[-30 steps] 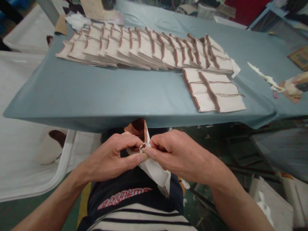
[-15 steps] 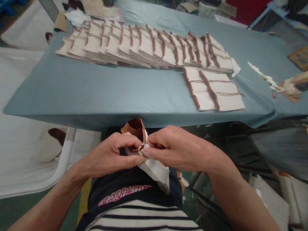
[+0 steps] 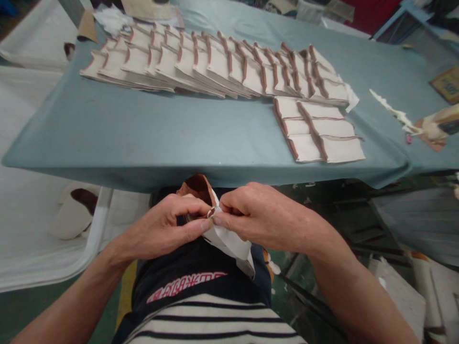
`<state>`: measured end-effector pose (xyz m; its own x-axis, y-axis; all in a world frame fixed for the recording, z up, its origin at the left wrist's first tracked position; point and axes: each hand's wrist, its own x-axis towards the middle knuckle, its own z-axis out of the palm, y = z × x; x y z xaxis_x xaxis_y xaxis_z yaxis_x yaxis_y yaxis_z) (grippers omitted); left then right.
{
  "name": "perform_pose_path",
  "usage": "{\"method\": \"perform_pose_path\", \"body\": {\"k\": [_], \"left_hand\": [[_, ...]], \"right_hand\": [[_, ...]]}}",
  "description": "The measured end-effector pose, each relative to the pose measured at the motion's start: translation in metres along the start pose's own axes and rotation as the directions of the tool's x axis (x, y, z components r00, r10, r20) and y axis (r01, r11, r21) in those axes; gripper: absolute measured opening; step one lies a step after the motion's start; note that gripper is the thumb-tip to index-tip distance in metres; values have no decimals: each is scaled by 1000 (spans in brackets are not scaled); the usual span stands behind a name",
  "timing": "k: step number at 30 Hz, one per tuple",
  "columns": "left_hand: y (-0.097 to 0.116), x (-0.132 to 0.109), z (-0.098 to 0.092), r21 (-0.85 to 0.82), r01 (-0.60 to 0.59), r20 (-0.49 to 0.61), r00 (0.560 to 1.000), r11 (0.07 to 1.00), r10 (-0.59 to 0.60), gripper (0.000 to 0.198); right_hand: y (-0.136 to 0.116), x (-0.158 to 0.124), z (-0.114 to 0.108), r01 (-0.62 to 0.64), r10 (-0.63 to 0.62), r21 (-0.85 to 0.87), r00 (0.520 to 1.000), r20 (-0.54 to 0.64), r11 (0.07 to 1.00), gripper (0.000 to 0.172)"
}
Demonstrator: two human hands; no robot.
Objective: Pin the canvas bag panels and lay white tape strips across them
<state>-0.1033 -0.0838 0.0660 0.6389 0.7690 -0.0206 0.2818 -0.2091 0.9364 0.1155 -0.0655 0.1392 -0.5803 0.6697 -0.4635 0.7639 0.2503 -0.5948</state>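
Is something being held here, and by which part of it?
Yes: a white-and-brown piece, pinched at its edge, around mid-length, by the left grip and the right grip.

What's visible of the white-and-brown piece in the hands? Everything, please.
The white-and-brown piece looks like soft fabric, its brown side perhaps leather. A curved brown flap opens toward the table; the creased white part runs toward the picture's lower right, over the dark garment. The left hand and right hand pinch it near its middle, where an edge curls. The hands hide part of it.
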Motion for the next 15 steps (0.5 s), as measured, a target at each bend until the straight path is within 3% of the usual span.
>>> {"method": "perform_pose_path", "body": {"k": [5, 8, 12, 15], "left_hand": [[2, -2, 1, 33, 16, -29, 999, 999, -15, 27], [4, -2, 5, 89, -5, -113, 993, 996, 15, 26], [5, -3, 16, 266, -14, -261, 961, 964, 86, 26], [5, -5, 25, 431, -14, -310, 937, 902, 162, 27]], "right_hand": [[-1, 2, 4, -38, 38, 17, 999, -15, 999, 50], [-2, 1, 8, -66, 66, 19, 997, -45, 998, 50], [-5, -1, 15, -114, 99, -108, 986, -134, 988, 47], [-7, -4, 21, -133, 87, -228, 976, -201, 965, 43]]}}
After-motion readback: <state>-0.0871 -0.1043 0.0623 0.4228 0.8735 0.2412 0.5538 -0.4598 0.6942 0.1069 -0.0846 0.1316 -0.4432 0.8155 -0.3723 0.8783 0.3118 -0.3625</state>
